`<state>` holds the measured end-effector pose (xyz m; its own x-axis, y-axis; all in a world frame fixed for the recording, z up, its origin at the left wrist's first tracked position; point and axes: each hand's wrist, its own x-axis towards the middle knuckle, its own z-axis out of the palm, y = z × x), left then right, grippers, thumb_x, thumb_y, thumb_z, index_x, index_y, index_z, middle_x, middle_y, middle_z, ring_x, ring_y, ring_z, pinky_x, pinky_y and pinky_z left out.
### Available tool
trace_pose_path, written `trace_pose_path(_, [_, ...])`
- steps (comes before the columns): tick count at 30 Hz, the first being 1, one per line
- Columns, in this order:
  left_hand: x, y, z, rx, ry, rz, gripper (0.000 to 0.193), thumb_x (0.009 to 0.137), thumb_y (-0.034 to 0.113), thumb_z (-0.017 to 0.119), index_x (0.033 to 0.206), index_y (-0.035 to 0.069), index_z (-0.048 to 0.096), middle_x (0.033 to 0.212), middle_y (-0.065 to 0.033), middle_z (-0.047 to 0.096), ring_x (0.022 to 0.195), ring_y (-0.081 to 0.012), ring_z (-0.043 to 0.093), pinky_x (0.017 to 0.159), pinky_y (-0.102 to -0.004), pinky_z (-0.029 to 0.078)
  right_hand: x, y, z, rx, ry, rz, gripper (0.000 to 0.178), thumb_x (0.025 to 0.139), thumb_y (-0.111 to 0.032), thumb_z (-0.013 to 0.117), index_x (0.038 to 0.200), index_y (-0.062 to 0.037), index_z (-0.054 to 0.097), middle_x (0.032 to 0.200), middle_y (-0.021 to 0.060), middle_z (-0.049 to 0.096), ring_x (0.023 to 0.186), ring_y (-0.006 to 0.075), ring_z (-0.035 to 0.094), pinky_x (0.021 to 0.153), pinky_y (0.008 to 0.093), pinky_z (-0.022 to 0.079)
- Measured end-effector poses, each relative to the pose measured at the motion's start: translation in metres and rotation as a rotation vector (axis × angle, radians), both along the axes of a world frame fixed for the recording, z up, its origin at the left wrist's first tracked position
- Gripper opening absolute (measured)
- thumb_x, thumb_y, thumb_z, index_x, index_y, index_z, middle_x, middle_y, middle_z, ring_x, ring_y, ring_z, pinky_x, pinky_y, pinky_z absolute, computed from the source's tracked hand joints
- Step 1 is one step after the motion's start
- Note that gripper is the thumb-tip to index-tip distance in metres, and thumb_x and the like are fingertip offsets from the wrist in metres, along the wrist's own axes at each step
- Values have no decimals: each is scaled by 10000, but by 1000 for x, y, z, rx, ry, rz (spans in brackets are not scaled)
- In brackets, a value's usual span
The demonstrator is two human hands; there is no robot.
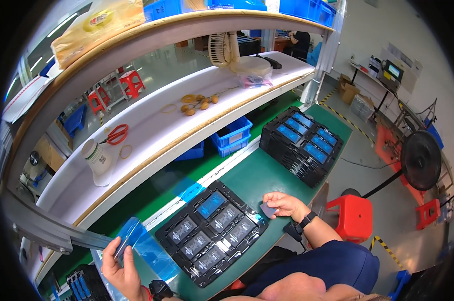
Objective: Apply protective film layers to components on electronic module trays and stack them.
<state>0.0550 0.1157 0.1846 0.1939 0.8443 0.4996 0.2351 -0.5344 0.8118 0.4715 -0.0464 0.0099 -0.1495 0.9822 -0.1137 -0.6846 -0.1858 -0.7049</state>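
My left hand (121, 268) is closed in a pinch on a clear blue film sheet (131, 231), which curls up above the fingers. More blue film (159, 256) lies on the green bench beside the tray. My right hand (289, 206) pinches a small flat grey piece (268, 209) between thumb and fingers, just off the tray's right corner. Between my hands is a black plastic tray (189, 266) with several flat rectangular battery-like pieces in its pockets. Most look dark with pale print, such as the dark piece (224, 217); one blue-covered piece (211, 204) sits at the far end.
A tall stack of black trays (292, 163) with blue-covered pieces stands at the far right. Above the bench runs a white shelf (151, 143) with red scissors (117, 134), a white bottle (95, 155) and a fan (224, 50). Blue bins (232, 134) sit beneath; a red stool (355, 215) stands right.
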Motion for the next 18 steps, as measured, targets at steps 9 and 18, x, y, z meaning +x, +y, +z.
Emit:
trace_pose_path(9, [9, 9, 14, 151, 59, -53, 247, 778, 59, 665, 1021, 17, 648, 888, -123, 678, 766, -190, 667, 677, -284, 517, -44, -14, 32, -14, -544, -431, 83, 886, -118, 475, 832, -61, 447, 603, -28, 388, 466, 68, 365, 418, 227, 343])
trace_pose_path(18, [-10, -7, 3, 233, -4, -107, 201, 806, 62, 635, 987, -21, 609, 846, -142, 659, 767, -245, 673, 680, -301, 531, -61, -14, 93, 568, -1096, 133, 88, 845, 40, 435, 832, -27, 380, 785, 42, 328, 723, 175, 349, 695, 315, 361])
